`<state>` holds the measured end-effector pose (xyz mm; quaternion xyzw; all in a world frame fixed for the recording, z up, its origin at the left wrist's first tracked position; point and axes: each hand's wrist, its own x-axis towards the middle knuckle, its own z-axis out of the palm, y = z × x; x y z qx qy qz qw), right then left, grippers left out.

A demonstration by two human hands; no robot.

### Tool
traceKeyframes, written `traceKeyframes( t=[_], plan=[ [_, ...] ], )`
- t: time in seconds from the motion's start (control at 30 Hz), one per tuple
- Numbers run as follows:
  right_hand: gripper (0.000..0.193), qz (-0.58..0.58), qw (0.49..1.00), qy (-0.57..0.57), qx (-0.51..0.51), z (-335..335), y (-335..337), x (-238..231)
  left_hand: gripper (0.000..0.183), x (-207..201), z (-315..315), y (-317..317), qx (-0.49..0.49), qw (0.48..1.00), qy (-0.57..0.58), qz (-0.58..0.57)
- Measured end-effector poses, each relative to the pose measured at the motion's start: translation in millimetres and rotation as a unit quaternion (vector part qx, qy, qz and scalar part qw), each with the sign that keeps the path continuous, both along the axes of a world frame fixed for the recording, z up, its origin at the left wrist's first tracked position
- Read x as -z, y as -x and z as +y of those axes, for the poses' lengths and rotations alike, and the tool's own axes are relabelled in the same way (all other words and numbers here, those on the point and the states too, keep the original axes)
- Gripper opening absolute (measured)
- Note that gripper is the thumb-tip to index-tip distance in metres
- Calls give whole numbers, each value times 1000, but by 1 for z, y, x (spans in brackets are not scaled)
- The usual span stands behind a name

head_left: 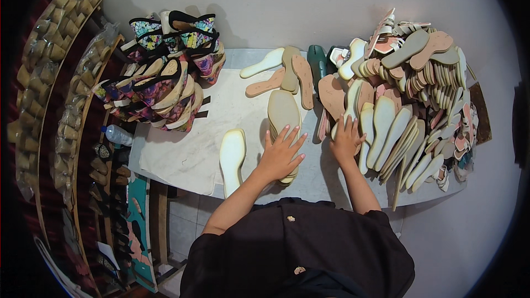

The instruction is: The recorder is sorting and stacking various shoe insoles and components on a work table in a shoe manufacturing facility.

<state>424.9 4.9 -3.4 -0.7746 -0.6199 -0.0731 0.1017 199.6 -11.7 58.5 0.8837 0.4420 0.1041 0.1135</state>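
My left hand (280, 154) lies with its fingers spread over a stack of greyish insoles (283, 107) in the middle of the table. Fingers apart, my right hand (347, 140) rests at the left edge of a large heap of insoles (383, 129), some cream-white and others tan. What its fingertips touch is partly hidden. To the left of the stack a single white insole (232, 152) lies flat. Beyond it, several tan, grey and white insoles (290, 69) overlap loosely.
Colourful floral wedge shoes (165, 85) are piled at the table's left end. A dark green shoe last (317, 62) stands by the heap. Pink-and-white sandals (386, 36) lie at the far right. Shelves with wooden-looking heels (55, 52) and a plastic bottle (117, 134) are on the left.
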Motion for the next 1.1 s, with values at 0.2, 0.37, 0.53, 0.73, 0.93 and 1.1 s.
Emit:
traceKeyframes(
  t=[0.2, 0.37, 0.53, 0.73, 0.93, 1.1],
  plan=[
    [66, 87, 995, -35, -40, -18, -16, -19, 55, 6, 2, 0, -11, 999, 21, -24],
    [43, 320, 939, -127, -11, -48, -11, -84, 57, 19, 1, 1, -57, 975, 48, -209],
    [56, 346, 907, -192, -143, -79, 16, -111, 58, 25, -7, 11, -119, 936, 47, -329],
    [62, 213, 939, -117, -242, -92, 70, -98, 67, 34, -21, 21, -191, 905, 57, -375],
    [56, 172, 947, -74, -261, -87, 90, -77, 75, 41, -35, 26, -212, 901, 64, -374],
    [54, 149, 950, -75, -262, -87, 98, -74, 77, 44, -39, 29, -218, 899, 62, -374]
  ],
)
